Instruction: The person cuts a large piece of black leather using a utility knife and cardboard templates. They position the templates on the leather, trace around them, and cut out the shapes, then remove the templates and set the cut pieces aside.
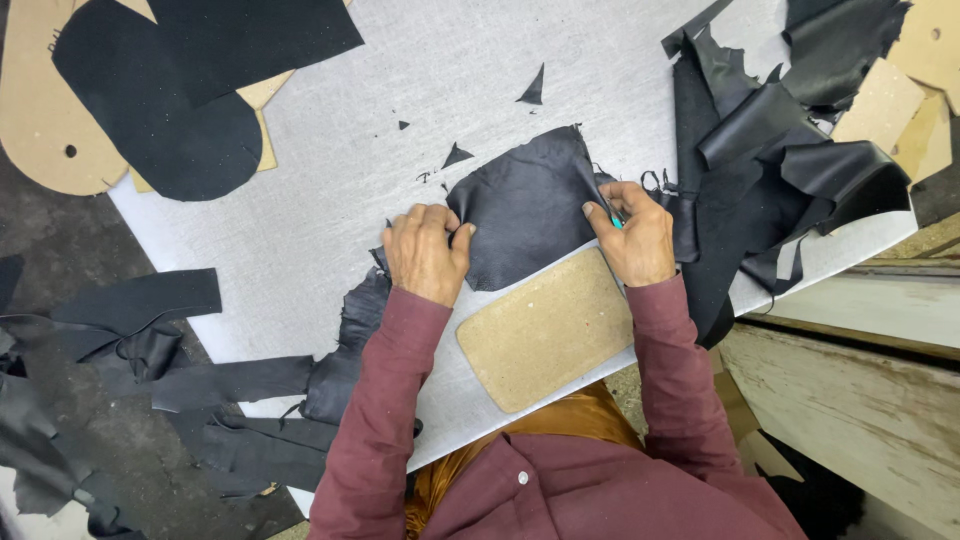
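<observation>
Black leather piece [525, 210] held flat mid-tabletop [330, 200]: pinned by left hand [425, 250], fingers pressed together; right hand [630, 232] pinching far-right edge, teal tool within. Cardboard template [545, 330] just near.

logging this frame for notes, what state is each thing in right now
black leather piece: flat on the board, held at both edges
left hand: fingers pinching the leather's left edge
right hand: gripping the leather's right edge and a small teal tool
cardboard template: lying flat, untouched
leather scraps: heaped, curled
</observation>
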